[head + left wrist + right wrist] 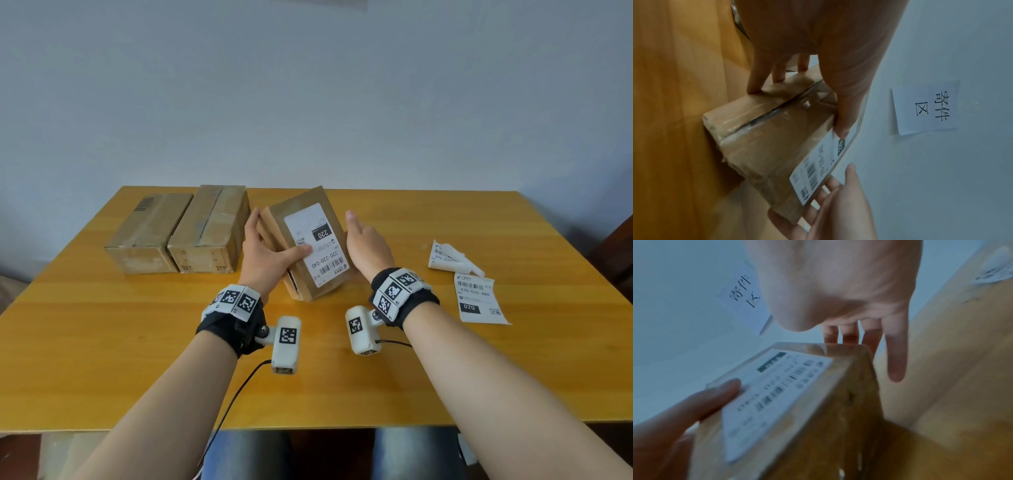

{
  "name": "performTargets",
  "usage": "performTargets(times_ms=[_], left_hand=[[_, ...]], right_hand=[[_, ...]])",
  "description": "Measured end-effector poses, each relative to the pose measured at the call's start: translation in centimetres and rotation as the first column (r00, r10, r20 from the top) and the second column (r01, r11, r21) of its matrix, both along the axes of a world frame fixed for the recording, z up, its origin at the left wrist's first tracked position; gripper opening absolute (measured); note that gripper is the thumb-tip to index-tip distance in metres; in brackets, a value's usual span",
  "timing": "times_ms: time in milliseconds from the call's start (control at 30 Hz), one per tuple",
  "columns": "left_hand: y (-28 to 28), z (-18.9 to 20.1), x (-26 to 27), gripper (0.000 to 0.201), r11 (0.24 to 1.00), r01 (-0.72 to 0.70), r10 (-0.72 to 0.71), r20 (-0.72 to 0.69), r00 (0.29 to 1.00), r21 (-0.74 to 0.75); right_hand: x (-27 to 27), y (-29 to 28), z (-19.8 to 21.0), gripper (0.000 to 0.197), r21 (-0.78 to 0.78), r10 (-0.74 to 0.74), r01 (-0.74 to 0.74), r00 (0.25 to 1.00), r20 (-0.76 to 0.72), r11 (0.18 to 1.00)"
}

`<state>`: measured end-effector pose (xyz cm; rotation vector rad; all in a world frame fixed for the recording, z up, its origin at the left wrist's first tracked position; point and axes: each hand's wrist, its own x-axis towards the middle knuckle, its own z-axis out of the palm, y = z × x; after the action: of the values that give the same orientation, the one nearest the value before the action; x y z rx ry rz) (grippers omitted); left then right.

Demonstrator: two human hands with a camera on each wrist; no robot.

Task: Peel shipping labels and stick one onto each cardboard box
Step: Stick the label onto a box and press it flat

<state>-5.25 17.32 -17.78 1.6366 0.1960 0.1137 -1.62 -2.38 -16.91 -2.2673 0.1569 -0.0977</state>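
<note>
A small cardboard box (301, 200) stands tilted on one edge at the table's middle, with a white shipping label (317, 245) marked 220 stuck on its upper face. My left hand (269, 255) grips the box, thumb (842, 113) on the label (818, 170) and fingers on the taped side (766, 142). My right hand (366, 243) lies flat against the box's right side with straight fingers (895, 353). Two more cardboard boxes (147, 236) (210, 229) sit side by side at the back left; I see no white label on them.
On the orange wooden table (137, 359), a loose label marked 070 (479, 301) lies to the right, with crumpled backing paper (448, 257) just behind it. A paper sign (927, 107) hangs on the pale wall. My knees show below the table's front edge.
</note>
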Motion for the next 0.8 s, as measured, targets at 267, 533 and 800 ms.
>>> performTargets(times_ms=[267, 533, 800], left_hand=[[-0.9, 0.7, 0.4, 0.132, 0.994, -0.001, -0.003, 0.034, 0.999, 0.106], [-0.7, 1.8, 0.3, 0.131, 0.972, 0.003, -0.016, 0.053, 0.998, 0.233], [-0.4, 1.7, -0.2, 0.131, 0.970, 0.025, -0.039, 0.052, 0.998, 0.241]], right_hand=[[-0.6, 2.7, 0.6, 0.064, -0.068, 0.003, 0.003, 0.996, 0.087, 0.998], [-0.9, 3.3, 0.5, 0.067, -0.118, -0.055, 0.071, 0.990, 0.130, 0.990], [-0.8, 2.4, -0.4, 0.061, -0.088, -0.097, 0.115, 0.977, 0.188, 0.989]])
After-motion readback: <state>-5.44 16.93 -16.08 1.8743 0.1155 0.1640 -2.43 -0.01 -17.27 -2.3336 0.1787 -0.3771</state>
